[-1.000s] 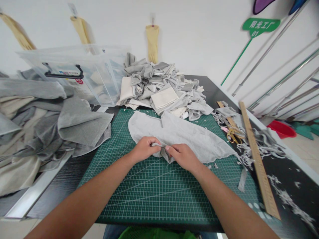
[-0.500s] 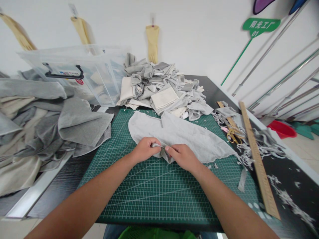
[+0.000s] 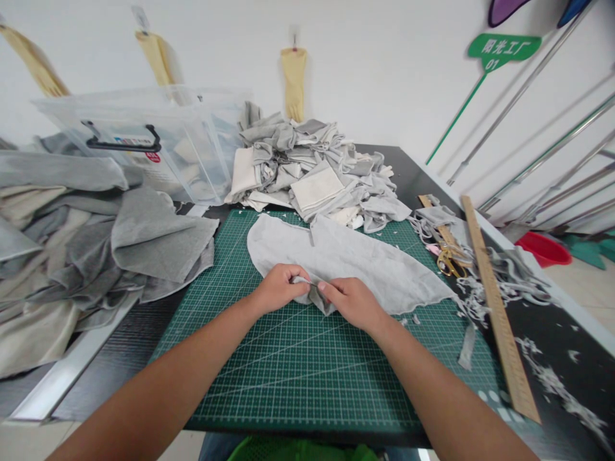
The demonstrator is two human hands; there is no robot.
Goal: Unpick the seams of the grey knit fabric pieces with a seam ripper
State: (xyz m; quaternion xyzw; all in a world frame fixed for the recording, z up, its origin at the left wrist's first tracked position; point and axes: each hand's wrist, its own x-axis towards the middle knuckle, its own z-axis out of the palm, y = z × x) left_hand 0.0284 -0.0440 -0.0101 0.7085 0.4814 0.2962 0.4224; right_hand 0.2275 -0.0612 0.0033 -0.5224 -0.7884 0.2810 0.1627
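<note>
A light grey cloth lies spread across the upper part of the green cutting mat. At its near edge my left hand pinches a gathered bit of the fabric between thumb and fingers. Close beside it, my right hand grips the same edge, its thumb on top. A small fold of the cloth hangs down between the two hands, its darker side showing. The fingertips of both hands are partly hidden by the fabric and thumbs.
Grey and beige cloths form a pile behind the mat and a heap at left. Beyond that heap stands a clear plastic box. A wooden ruler, gold-handled scissors and fabric scraps lie at right.
</note>
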